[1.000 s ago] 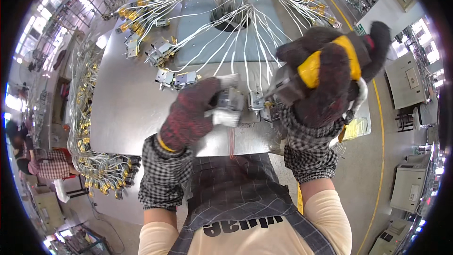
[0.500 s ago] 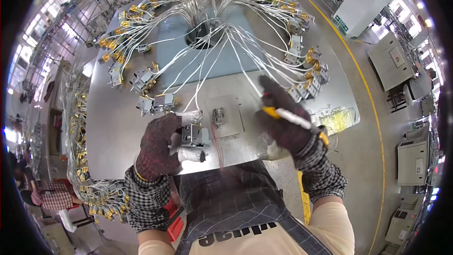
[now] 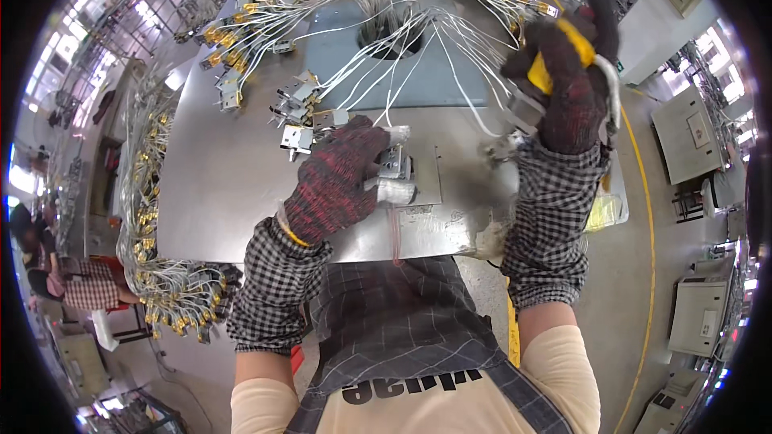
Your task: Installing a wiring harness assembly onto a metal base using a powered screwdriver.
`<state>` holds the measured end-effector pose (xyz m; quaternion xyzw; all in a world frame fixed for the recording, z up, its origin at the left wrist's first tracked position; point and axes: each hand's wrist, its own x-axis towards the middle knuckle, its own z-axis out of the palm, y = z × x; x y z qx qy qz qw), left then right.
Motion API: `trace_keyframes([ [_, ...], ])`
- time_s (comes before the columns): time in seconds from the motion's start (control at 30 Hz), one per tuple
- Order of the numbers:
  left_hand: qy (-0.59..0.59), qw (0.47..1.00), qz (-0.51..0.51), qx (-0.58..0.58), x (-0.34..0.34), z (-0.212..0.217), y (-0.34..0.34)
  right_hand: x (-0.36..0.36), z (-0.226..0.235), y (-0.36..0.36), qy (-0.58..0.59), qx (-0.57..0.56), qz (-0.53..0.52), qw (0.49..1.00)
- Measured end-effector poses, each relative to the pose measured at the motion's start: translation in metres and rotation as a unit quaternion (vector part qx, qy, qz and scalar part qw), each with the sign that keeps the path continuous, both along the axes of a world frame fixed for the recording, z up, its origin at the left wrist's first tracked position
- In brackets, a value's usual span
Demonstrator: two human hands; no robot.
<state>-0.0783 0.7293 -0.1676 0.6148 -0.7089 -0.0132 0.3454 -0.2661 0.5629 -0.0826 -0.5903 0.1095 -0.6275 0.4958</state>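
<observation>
My left hand, in a dark red and black knit glove with white wrapping on thumb and forefinger, grips a small boxy metal part between those digits. The part rests on a thin plate on the metal table. Thin reddish wires hang below it over the front edge. Raised at the right, my right hand wears a similar glove with yellow wrapping on a finger. It is closed around a slim white-handled tool, whose working end I cannot make out. A grey block shows beside it.
White cables fan out from a round hole in the table to metal connectors and yellow-tipped ends. A bundle of cables hangs at the left. Clear film with yellow lies at the right edge.
The view has shifted. My right hand has risen away to the right. My left hand has moved the metal part onto the plate.
</observation>
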Motion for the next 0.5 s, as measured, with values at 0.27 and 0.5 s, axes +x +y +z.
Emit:
trace_keyframes([
  [0.27,0.000,0.995,0.019,0.100,-0.021,0.010,-0.014,0.042,0.011,0.079,-0.095,-0.021,0.042,0.994],
  [0.5,0.032,0.982,0.042,0.179,-0.025,0.025,-0.009,0.038,-0.019,0.055,0.011,-0.177,0.020,0.984],
])
